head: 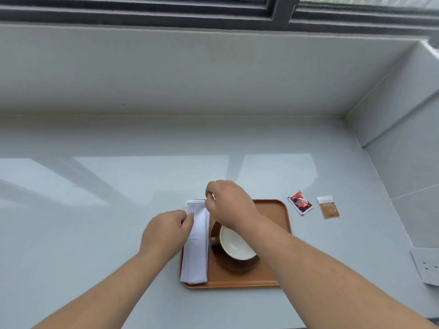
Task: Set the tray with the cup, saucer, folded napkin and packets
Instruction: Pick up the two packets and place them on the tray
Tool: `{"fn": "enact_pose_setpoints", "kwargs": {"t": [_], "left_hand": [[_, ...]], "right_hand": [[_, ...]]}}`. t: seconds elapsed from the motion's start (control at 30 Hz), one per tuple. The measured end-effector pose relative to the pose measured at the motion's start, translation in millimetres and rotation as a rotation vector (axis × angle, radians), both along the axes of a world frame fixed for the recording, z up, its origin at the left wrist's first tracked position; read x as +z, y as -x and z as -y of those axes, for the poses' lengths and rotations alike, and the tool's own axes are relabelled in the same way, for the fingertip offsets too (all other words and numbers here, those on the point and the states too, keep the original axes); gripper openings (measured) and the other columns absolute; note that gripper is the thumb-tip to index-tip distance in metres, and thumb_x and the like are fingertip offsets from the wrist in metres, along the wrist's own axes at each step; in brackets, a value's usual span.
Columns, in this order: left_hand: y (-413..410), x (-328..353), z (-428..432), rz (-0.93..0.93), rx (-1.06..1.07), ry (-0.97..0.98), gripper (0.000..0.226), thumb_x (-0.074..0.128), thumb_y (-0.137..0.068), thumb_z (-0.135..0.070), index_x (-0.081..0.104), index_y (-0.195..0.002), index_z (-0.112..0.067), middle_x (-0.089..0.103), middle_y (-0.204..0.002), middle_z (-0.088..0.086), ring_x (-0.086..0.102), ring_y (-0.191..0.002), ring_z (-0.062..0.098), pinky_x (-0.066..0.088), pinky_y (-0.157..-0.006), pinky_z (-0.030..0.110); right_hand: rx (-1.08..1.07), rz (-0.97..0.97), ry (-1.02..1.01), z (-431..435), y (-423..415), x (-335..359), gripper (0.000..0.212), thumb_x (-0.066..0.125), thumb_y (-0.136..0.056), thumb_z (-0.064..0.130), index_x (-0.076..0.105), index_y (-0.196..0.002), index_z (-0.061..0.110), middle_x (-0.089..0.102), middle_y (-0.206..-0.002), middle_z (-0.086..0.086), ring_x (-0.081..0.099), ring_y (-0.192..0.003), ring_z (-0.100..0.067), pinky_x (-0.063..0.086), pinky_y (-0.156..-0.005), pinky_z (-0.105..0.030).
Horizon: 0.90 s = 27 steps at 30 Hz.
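An orange-brown tray (273, 233) lies on the pale counter. On its left side lies a white folded napkin (196, 252), long and narrow. My left hand (166, 232) pinches the napkin's left edge. My right hand (229, 203) pinches its far corner, with the forearm crossing above the cup. A brown cup with a white inside (234, 245) stands on a dark brown saucer (234, 265) in the tray's middle. A red packet (299, 202) and a tan packet (328, 207) lie on the counter to the right of the tray.
A grey wall and window frame run along the back of the counter (95, 210). A tiled side wall (403, 162) closes the right side. A white wall outlet plate (426, 267) sits at the right edge.
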<state>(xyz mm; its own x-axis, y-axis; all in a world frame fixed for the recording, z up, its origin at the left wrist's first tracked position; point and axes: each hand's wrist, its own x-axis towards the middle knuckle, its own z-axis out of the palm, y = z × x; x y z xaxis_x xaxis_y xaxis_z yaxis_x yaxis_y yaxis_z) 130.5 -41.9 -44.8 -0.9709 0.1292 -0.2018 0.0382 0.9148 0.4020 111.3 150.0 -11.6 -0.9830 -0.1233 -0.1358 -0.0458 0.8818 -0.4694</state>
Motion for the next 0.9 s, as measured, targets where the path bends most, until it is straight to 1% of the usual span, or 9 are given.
{"fn": "enact_pose_setpoints", "kwargs": {"t": [0.07, 0.17, 0.23, 0.33, 0.43, 0.53, 0.7, 0.8, 0.9], "left_hand": [[17, 15, -55, -0.059, -0.072, -0.078, 0.052, 0.052, -0.099, -0.044, 0.043, -0.057, -0.014, 0.049, -0.052, 0.003, 0.049, -0.052, 0.018, 0.03, -0.046, 0.031], [33, 30, -129, -0.024, -0.145, -0.108, 0.043, 0.056, -0.097, -0.045, 0.052, -0.061, -0.022, 0.057, -0.059, -0.004, 0.055, -0.06, 0.014, 0.038, -0.051, 0.031], [38, 34, -148, 0.0, -0.195, -0.097, 0.035, 0.058, -0.094, -0.046, 0.061, -0.067, -0.024, 0.064, -0.069, -0.008, 0.06, -0.07, 0.016, 0.048, -0.06, 0.032], [39, 28, -190, 0.094, -0.316, -0.064, 0.026, 0.061, -0.091, -0.051, 0.073, -0.089, -0.029, 0.07, -0.095, -0.01, 0.065, -0.093, 0.017, 0.055, -0.077, 0.035], [37, 14, -254, 0.222, -0.378, -0.013, 0.049, 0.063, -0.086, -0.064, 0.07, -0.116, -0.026, 0.066, -0.118, -0.004, 0.062, -0.109, 0.02, 0.053, -0.087, 0.037], [37, -3, -294, 0.297, -0.349, 0.055, 0.069, 0.066, -0.079, -0.073, 0.063, -0.127, -0.023, 0.061, -0.127, -0.002, 0.058, -0.115, 0.022, 0.048, -0.082, 0.036], [37, -16, -332, 0.247, -0.336, 0.192, 0.073, 0.073, -0.069, -0.072, 0.059, -0.115, -0.018, 0.058, -0.114, 0.002, 0.058, -0.106, 0.026, 0.052, -0.081, 0.039], [38, -19, -342, 0.22, -0.375, 0.253, 0.058, 0.076, -0.073, -0.056, 0.059, -0.112, -0.017, 0.059, -0.11, 0.004, 0.059, -0.103, 0.028, 0.047, -0.076, 0.037], [42, -20, -344, 0.295, -0.38, 0.177, 0.039, 0.075, -0.077, -0.044, 0.055, -0.101, -0.02, 0.062, -0.103, 0.002, 0.06, -0.095, 0.027, 0.044, -0.068, 0.034]], "right_hand": [[-0.137, -0.044, 0.018, -61, -7, 9, 0.022, 0.05, -0.091, 0.02, 0.071, -0.097, 0.018, 0.072, -0.094, 0.002, 0.061, -0.093, -0.022, 0.053, -0.074, -0.038], [-0.294, -0.047, -0.02, -145, -19, 9, 0.025, 0.051, -0.093, 0.016, 0.072, -0.107, 0.018, 0.072, -0.105, 0.001, 0.062, -0.1, -0.022, 0.054, -0.081, -0.038], [-0.345, 0.018, -0.055, -166, -29, 5, 0.028, 0.051, -0.096, 0.017, 0.071, -0.115, 0.019, 0.07, -0.112, 0.0, 0.063, -0.106, -0.023, 0.053, -0.084, -0.038], [-0.397, 0.153, -0.14, -210, -49, -7, 0.035, 0.055, -0.097, 0.024, 0.063, -0.131, 0.024, 0.063, -0.122, -0.001, 0.058, -0.115, -0.025, 0.053, -0.085, -0.038], [-0.364, 0.248, -0.253, -272, -64, -21, 0.052, 0.058, -0.095, 0.025, 0.05, -0.146, 0.028, 0.056, -0.135, -0.004, 0.052, -0.123, -0.029, 0.054, -0.09, -0.041], [-0.31, 0.332, -0.309, -306, -69, -33, 0.063, 0.061, -0.091, 0.03, 0.043, -0.151, 0.03, 0.051, -0.141, -0.003, 0.05, -0.124, -0.03, 0.052, -0.09, -0.041], [-0.245, 0.373, -0.311, -329, -61, -49, 0.058, 0.07, -0.083, 0.036, 0.052, -0.137, 0.025, 0.051, -0.129, -0.002, 0.051, -0.119, -0.027, 0.048, -0.083, -0.037], [-0.246, 0.404, -0.278, -332, -55, -50, 0.043, 0.07, -0.081, 0.032, 0.056, -0.12, 0.021, 0.052, -0.118, -0.001, 0.05, -0.112, -0.026, 0.043, -0.077, -0.034], [-0.284, 0.448, -0.204, -335, -51, -47, 0.023, 0.064, -0.082, 0.022, 0.054, -0.102, 0.022, 0.055, -0.106, 0.001, 0.053, -0.097, -0.025, 0.04, -0.068, -0.032]]}}
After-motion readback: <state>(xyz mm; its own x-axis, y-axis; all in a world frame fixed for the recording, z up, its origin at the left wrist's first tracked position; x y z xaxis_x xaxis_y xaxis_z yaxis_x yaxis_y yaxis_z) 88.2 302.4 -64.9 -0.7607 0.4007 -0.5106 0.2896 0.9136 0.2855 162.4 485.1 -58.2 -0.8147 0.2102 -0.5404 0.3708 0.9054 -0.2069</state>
